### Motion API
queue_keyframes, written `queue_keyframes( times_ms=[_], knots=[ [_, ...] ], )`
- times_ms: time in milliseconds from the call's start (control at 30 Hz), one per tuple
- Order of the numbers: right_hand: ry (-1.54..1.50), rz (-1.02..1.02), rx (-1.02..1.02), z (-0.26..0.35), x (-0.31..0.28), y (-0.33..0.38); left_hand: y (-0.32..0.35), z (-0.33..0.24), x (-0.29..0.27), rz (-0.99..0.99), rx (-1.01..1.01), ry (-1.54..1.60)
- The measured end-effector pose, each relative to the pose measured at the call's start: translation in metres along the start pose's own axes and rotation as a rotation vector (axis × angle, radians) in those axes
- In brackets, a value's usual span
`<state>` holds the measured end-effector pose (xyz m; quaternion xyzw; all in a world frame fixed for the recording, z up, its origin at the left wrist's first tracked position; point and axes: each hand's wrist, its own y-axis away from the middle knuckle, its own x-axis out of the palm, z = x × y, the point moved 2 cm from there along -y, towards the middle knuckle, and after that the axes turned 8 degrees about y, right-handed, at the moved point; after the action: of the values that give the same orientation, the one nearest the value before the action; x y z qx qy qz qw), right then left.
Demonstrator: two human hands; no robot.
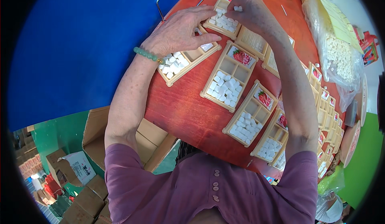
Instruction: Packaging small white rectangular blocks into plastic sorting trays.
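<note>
At the far side of the table, a small wooden compartment tray (229, 35) holds a heap of white marshmallow-like pieces (224, 23) and a strawberry picture. My left hand (178, 31), with a green bead bracelet at the wrist, reaches over a second wooden tray (191, 68). Its fingers are stretched toward the far tray's left edge, thumb apart. Over the far tray's right side, my right hand (254, 15) is closed, with a white piece (238, 8) showing at its fingers. Nearer me lies another filled tray (203, 94) with a strawberry card.
Several more filled trays (225, 130) run along the table's near right side. A clear plastic bag (341, 59) of white pieces lies at the right. Cardboard boxes (152, 138) stand below the red table (176, 114) at left. A bent metal wire frame (159, 8) rises at the far left edge.
</note>
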<state>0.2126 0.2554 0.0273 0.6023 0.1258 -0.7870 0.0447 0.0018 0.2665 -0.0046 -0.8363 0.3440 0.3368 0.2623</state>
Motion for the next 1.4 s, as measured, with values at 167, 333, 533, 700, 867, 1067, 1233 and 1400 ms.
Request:
queue_keyframes(
  times_ms=[167,333,533,700,867,1067,1233,1400],
  knots=[
    [0.026,0.040,0.006,0.003,-0.002,0.004,0.003,-0.002,0.003,-0.013,0.015,-0.016],
    [-0.018,0.046,0.010,-0.001,0.006,0.005,0.003,-0.005,0.006,0.032,0.012,-0.105],
    [-0.275,0.019,0.099,-0.007,-0.007,0.014,0.004,-0.001,0.010,0.046,0.021,-0.135],
    [-0.603,0.057,0.355,-0.006,-0.020,0.036,0.007,-0.003,0.009,0.054,-0.036,-0.134],
    [-0.775,0.029,0.438,-0.017,-0.010,0.052,0.004,-0.008,0.011,0.007,0.014,-0.099],
    [-0.687,-0.048,0.444,-0.011,0.002,0.055,0.006,-0.008,0.013,0.050,-0.009,-0.158],
    [-0.563,-0.122,0.385,-0.006,0.009,0.057,0.007,-0.006,0.012,0.035,-0.030,-0.142],
    [-0.584,-0.083,0.397,-0.004,0.014,0.062,0.008,-0.006,0.009,0.041,-0.024,-0.165]
  ],
)
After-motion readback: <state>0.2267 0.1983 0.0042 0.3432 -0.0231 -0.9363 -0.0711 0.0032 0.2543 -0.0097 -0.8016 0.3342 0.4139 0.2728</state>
